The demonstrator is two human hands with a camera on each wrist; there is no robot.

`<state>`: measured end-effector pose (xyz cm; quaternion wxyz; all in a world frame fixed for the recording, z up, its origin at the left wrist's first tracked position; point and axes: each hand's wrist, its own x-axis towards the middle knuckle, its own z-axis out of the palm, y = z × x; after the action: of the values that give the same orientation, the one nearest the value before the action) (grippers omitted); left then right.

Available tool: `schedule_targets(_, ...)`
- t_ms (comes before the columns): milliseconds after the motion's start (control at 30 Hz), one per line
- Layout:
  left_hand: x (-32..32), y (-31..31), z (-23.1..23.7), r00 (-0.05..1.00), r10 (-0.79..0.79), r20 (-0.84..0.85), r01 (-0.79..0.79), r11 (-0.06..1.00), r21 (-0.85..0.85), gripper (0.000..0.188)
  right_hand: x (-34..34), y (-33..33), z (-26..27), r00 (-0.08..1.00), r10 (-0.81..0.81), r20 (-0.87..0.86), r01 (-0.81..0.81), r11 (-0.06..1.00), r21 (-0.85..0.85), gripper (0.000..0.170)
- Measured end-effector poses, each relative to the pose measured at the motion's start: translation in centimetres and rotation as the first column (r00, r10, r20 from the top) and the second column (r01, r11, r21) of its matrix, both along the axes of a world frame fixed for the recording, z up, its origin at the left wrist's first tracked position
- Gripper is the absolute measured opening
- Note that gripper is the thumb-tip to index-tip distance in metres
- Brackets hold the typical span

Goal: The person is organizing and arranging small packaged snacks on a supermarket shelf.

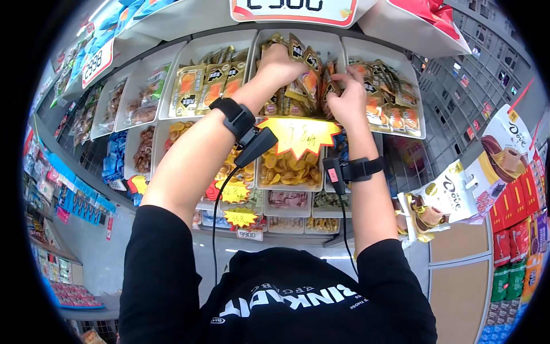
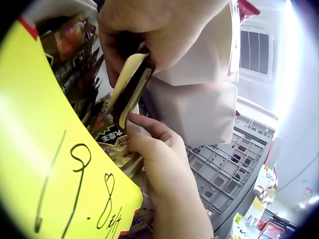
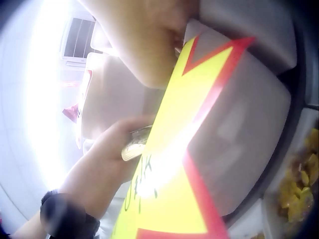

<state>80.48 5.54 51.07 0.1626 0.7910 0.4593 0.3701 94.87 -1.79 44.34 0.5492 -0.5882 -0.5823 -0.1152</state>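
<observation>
In the head view, my left hand (image 1: 282, 64) reaches into the middle white bin (image 1: 323, 41) of gold and brown snack packets (image 1: 307, 83). The left wrist view shows that hand gripping a snack packet (image 2: 133, 92) with a dark side and a pale edge, stood on end. Across from it, my right hand (image 1: 350, 97) has thumb and forefinger at a brown packet (image 1: 327, 86) along the bin's right side, pinching it. The two hands are close together over the packets. In the right wrist view, a yellow price sign (image 3: 174, 144) covers much of both hands.
Bins of gold packets stand to the left (image 1: 209, 86) and right (image 1: 395, 97). A yellow starburst price sign (image 1: 298, 137) sticks up at the middle bin's front. Below are tubs of yellow chips (image 1: 289, 171). White hoppers (image 1: 418, 26) overhang the back; Dove bags (image 1: 452, 192) hang at right.
</observation>
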Motion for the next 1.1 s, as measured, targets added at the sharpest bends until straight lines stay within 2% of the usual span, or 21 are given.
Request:
schedule_targets(33, 0.1, -0.2, -0.1, 1.0, -0.008, -0.006, 0.008, 1.0, -0.011, 0.045, 0.1, 0.0, 0.0, 0.999, -0.013, 0.044, 0.013, 1.0, 0.007, 0.032)
schedule_targets(100, 0.2, -1.4, 0.2, 0.999, -0.012, -0.047, 0.01, 0.998, -0.061, 0.039, 0.0, -0.2, 0.2, 1.0, -0.006, 0.026, 0.006, 1.0, 0.001, 0.032)
schedule_targets(200, 1.1, -1.2, -0.4, 0.995, 0.037, -0.093, -0.041, 0.999, -0.035, 0.037, 0.1, 0.0, -0.1, 1.0, 0.029, -0.004, -0.029, 0.999, -0.022, 0.034)
schedule_targets(267, 1.5, -1.3, -0.5, 0.994, 0.02, -0.104, -0.025, 0.998, -0.049, 0.036, -0.1, -0.1, 0.0, 0.999, -0.002, 0.038, 0.001, 1.0, 0.031, 0.033)
schedule_targets(400, 2.9, -0.9, -0.4, 0.98, 0.014, -0.197, -0.031, 0.996, -0.085, 0.033, -0.2, -0.2, 0.1, 0.999, 0.001, 0.053, -0.002, 1.0, 0.019, 0.032)
schedule_targets(467, 3.6, -0.2, -0.7, 0.954, -0.037, -0.297, 0.031, 0.999, -0.026, 0.045, -0.2, -0.2, 0.1, 0.999, 0.009, 0.048, -0.01, 1.0, 0.019, 0.032)
schedule_targets(500, 3.9, -0.1, -0.9, 0.944, -0.042, -0.327, 0.024, 0.998, -0.06, 0.05, -0.2, -0.1, 0.1, 0.999, 0.006, 0.048, -0.006, 1.0, 0.017, 0.032)
schedule_targets(533, 4.1, 0.1, -0.8, 0.943, -0.042, -0.329, 0.023, 0.998, -0.061, 0.05, -0.2, -0.1, 0.0, 0.999, 0.001, 0.046, -0.002, 1.0, 0.014, 0.032)
schedule_targets(600, 4.2, 0.3, -1.0, 0.87, -0.103, -0.483, 0.084, 0.995, -0.062, 0.054, -0.1, 0.0, -0.1, 0.998, -0.013, 0.062, 0.012, 1.0, 0.019, 0.032)
schedule_targets(700, 4.2, 0.1, -1.3, 0.827, -0.105, -0.552, 0.095, 0.994, -0.047, 0.057, -0.1, 0.1, -0.3, 0.997, -0.027, 0.068, 0.026, 0.999, 0.02, 0.032)
schedule_targets(833, 3.4, 0.7, -1.1, 0.843, -0.108, -0.527, 0.104, 0.994, -0.037, 0.059, 0.0, 0.2, -0.4, 0.999, -0.003, 0.049, 0.001, 1.0, 0.024, 0.031)
schedule_targets(933, 2.1, 1.3, 0.4, 0.88, -0.205, -0.429, 0.168, 0.978, -0.123, 0.052, 0.0, 0.2, -0.4, 1.0, -0.012, 0.019, 0.012, 0.999, 0.036, 0.031)
schedule_targets(1000, 0.9, 0.3, 1.5, 0.929, -0.142, -0.341, 0.136, 0.99, -0.042, 0.051, 0.0, 0.1, -0.4, 1.0, -0.017, -0.013, 0.018, 0.999, 0.038, 0.031)
schedule_targets(1033, 0.8, 2.1, 1.6, 0.916, -0.222, -0.334, 0.193, 0.974, -0.117, 0.046, 0.0, 0.1, -0.4, 1.0, -0.025, 0.0, 0.025, 0.999, 0.023, 0.033)
schedule_targets(1067, 0.9, 2.4, 1.5, 0.911, -0.225, -0.345, 0.195, 0.973, -0.12, 0.046, 0.1, 0.0, -0.4, 0.999, -0.029, 0.017, 0.029, 1.0, 0.007, 0.034)
schedule_targets(1100, 0.8, 1.9, 1.9, 0.951, -0.238, -0.199, 0.198, 0.959, -0.203, 0.043, 0.0, 0.0, -0.3, 0.999, -0.034, 0.019, 0.034, 0.999, 0.001, 0.035)
